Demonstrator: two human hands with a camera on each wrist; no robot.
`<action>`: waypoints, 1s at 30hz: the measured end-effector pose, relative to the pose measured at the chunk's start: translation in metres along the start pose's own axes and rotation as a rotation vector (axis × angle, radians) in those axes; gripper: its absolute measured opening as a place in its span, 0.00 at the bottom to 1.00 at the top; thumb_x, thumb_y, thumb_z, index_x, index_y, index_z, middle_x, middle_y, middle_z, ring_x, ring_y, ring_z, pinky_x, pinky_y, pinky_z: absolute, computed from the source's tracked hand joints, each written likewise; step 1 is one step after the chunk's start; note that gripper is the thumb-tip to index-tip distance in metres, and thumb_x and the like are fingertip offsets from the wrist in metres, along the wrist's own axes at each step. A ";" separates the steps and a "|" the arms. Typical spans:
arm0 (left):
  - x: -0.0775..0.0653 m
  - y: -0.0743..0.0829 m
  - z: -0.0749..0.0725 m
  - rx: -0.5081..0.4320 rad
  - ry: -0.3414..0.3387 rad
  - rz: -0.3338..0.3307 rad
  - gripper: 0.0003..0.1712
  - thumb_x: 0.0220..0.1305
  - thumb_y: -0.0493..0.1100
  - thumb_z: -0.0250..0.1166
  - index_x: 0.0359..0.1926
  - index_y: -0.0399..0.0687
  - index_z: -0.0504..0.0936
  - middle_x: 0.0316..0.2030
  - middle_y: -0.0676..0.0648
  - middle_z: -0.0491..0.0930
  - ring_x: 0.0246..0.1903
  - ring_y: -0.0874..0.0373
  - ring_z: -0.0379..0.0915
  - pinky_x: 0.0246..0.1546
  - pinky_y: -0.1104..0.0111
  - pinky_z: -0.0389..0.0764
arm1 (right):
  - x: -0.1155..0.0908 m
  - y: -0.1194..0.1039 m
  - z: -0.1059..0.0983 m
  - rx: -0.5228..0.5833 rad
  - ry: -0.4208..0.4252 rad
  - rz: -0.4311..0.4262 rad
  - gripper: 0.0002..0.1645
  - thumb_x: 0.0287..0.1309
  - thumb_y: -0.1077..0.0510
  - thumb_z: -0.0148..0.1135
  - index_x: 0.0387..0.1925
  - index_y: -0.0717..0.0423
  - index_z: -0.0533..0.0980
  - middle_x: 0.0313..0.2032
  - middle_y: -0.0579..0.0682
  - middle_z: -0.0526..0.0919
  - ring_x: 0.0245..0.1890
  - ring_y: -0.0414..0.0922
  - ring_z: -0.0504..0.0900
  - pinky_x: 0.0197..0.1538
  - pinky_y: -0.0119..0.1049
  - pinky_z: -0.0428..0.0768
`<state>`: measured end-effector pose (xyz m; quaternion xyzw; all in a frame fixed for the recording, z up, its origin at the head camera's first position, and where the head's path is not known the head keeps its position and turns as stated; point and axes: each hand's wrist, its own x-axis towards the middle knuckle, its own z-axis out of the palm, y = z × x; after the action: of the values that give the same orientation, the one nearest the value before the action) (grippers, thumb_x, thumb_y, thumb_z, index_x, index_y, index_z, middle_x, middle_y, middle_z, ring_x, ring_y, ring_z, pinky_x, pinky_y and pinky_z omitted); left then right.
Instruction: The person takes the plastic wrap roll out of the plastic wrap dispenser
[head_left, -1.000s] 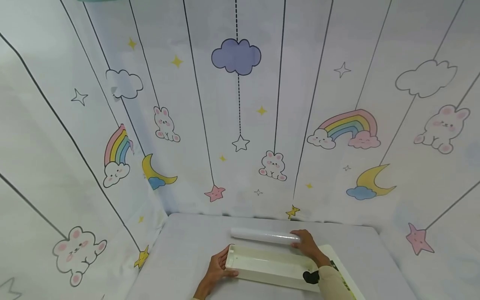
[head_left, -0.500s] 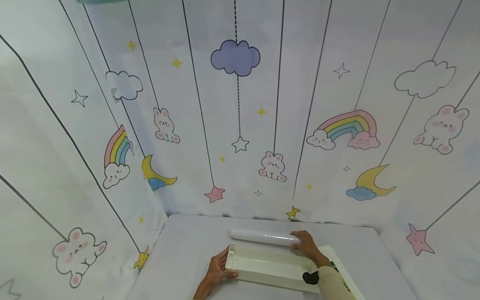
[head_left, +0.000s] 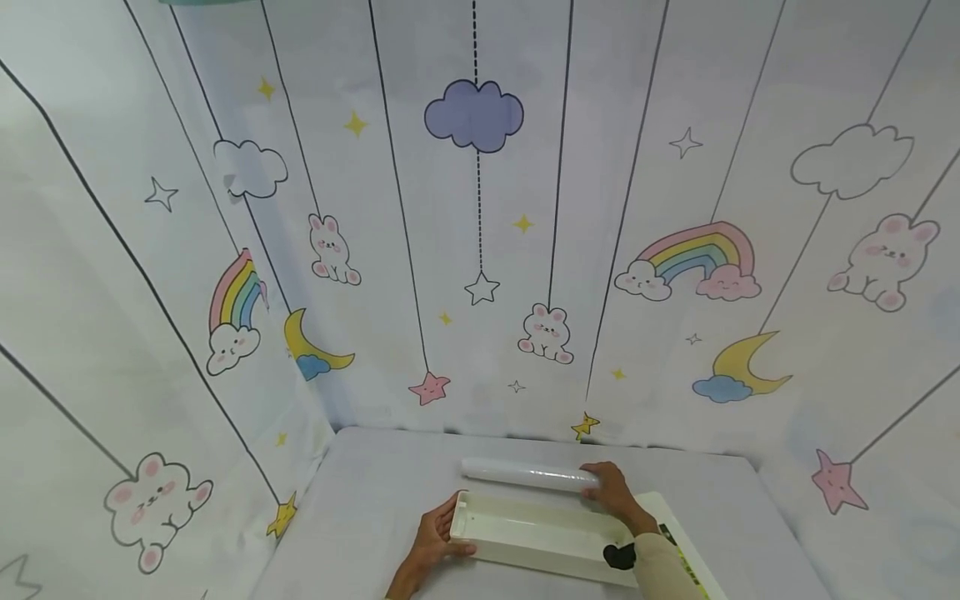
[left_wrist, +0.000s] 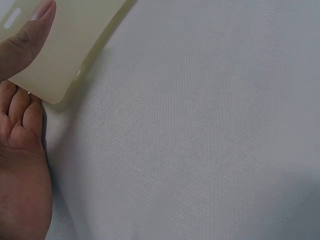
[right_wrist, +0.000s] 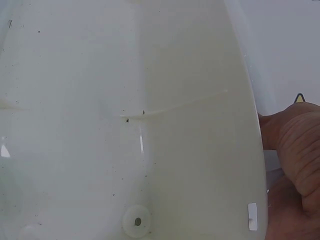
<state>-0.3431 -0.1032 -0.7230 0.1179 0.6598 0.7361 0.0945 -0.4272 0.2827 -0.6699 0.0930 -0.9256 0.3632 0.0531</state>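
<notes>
A long, cream plastic box (head_left: 540, 527), open at the top, lies on the white-covered table. My left hand (head_left: 433, 537) grips its left end, the thumb along the front wall and the fingers round the end; the left wrist view shows the thumb (left_wrist: 27, 37) on the box's pale wall (left_wrist: 60, 70). Behind the box lies a shiny white roll of plastic wrap (head_left: 517, 472). The right hand (head_left: 613, 492) holds the roll's right end, its arm reaching over the box. From the right wrist, the box's inside (right_wrist: 100, 75) shows dark specks and a small round boss.
Beside the box's right end, a flat pale panel (head_left: 667, 508) with green and yellow print lies partly under the right sleeve. A black piece (head_left: 619, 556) sits at the right wrist. White cloth walls with cartoon prints (head_left: 472, 114) rise behind and at both sides.
</notes>
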 end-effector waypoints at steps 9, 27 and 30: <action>-0.002 -0.004 -0.002 -0.031 0.002 -0.016 0.60 0.47 0.32 0.80 0.78 0.39 0.55 0.76 0.34 0.57 0.74 0.38 0.59 0.67 0.73 0.75 | -0.001 -0.001 0.000 0.009 -0.038 0.011 0.26 0.44 0.70 0.75 0.50 0.70 0.82 0.47 0.65 0.85 0.52 0.63 0.78 0.61 0.65 0.72; -0.001 0.002 -0.002 -0.005 -0.016 0.020 0.60 0.48 0.31 0.79 0.77 0.35 0.54 0.75 0.31 0.57 0.74 0.35 0.57 0.71 0.64 0.71 | 0.003 0.006 0.003 -0.057 -0.013 -0.070 0.24 0.41 0.71 0.76 0.46 0.70 0.83 0.44 0.65 0.86 0.47 0.62 0.80 0.56 0.62 0.77; 0.000 0.001 -0.002 0.002 -0.024 0.030 0.60 0.48 0.31 0.79 0.77 0.33 0.54 0.75 0.29 0.57 0.73 0.34 0.58 0.71 0.64 0.72 | 0.002 0.007 0.005 -0.075 0.015 -0.116 0.25 0.39 0.72 0.76 0.45 0.72 0.83 0.42 0.66 0.86 0.44 0.63 0.80 0.53 0.60 0.78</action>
<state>-0.3434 -0.1050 -0.7217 0.1368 0.6577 0.7352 0.0909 -0.4307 0.2837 -0.6780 0.1416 -0.9311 0.3253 0.0843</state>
